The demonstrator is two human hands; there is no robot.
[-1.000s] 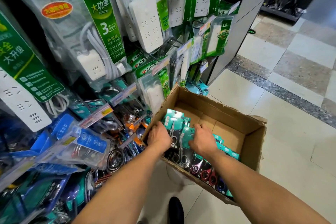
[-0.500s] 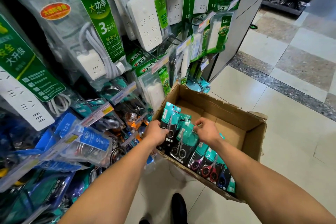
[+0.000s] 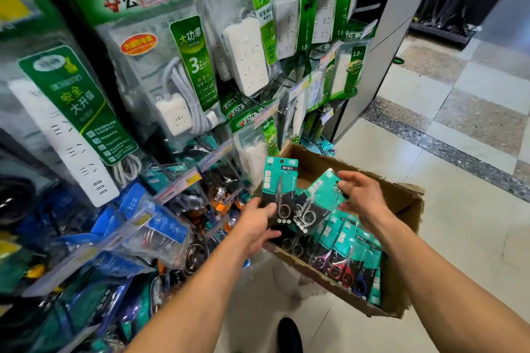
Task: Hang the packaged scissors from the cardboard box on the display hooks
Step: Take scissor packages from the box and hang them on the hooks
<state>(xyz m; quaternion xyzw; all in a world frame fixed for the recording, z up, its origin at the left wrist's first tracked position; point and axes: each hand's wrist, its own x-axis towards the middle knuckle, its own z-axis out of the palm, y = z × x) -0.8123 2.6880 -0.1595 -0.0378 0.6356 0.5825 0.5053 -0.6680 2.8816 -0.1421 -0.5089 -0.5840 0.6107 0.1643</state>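
Two packs of scissors were up out of the cardboard box point(image 3: 401, 200). The left hand point(image 3: 258, 225) pinched the upright pack point(image 3: 279, 189) by its bottom. The right hand point(image 3: 362, 195) had its fingers spread, touching the top of the tilted pack point(image 3: 318, 200). No pack was on a hook yet, so the job looked barely begun. Many more packs point(image 3: 350, 255) lay in the box under the hands. Left of the hands, power strips point(image 3: 246, 57) and blue packs point(image 3: 160, 226) crowded the hooks.
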